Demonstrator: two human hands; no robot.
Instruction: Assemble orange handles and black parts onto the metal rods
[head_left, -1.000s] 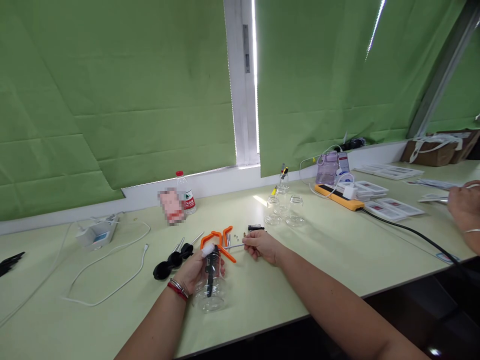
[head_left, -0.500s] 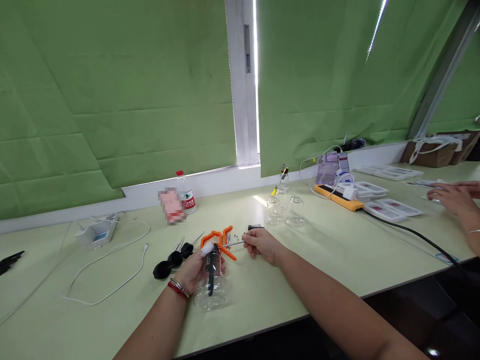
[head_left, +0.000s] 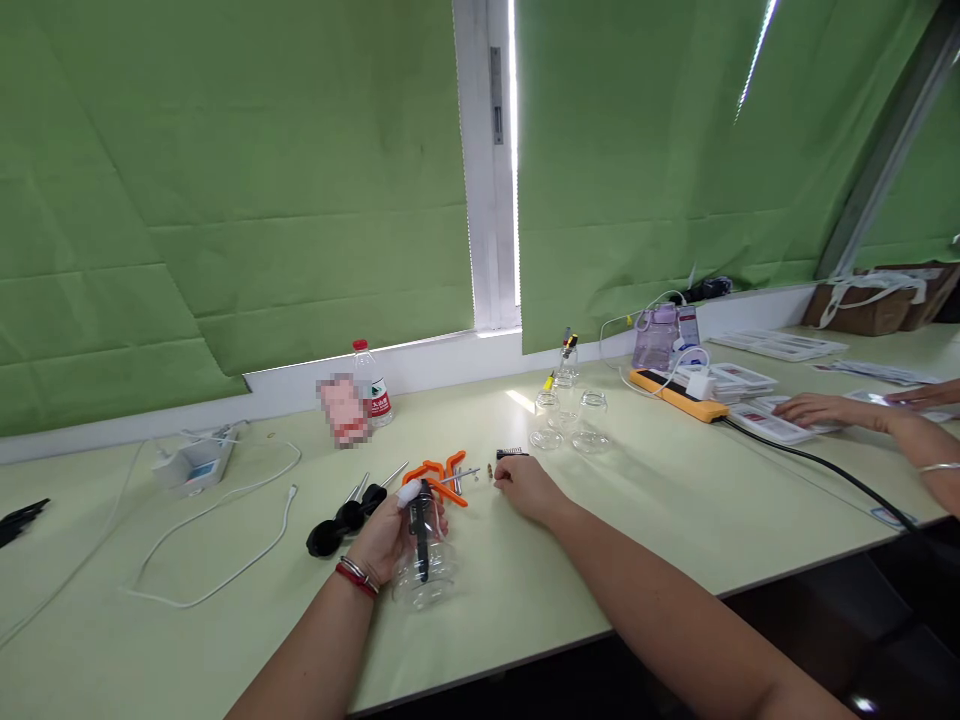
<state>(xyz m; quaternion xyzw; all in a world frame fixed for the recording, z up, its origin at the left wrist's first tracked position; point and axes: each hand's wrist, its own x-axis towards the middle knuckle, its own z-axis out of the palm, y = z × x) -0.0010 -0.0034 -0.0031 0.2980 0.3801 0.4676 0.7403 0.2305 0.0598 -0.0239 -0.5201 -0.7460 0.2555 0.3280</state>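
My left hand (head_left: 391,530) is wrapped round a clear glass jar (head_left: 435,590), tilted, with a long black part (head_left: 422,540) showing through or along it. A thin metal rod (head_left: 461,474) sticks out from the jar's top toward the right. My right hand (head_left: 527,487) is closed low over the table, its fingertips pinched on something I cannot make out. Just left of those fingertips is a tiny brownish piece (head_left: 490,470). Orange crank-shaped parts (head_left: 455,465) lie behind the jar. A black spring-like piece (head_left: 511,453) lies behind my right hand.
Black round-ended parts (head_left: 349,518) with metal rods lie left of the jar. Further back stand several glass jars (head_left: 592,425), a water bottle (head_left: 379,395) and an orange power strip (head_left: 679,395). A white cable (head_left: 225,592) curls at left. Another person's hand (head_left: 832,410) rests on printed sheets.
My right hand has let go of the metal rod and shifted slightly right. The rod now stays in the jar's top, angled upward. The other person's hand has moved left onto the sheets.
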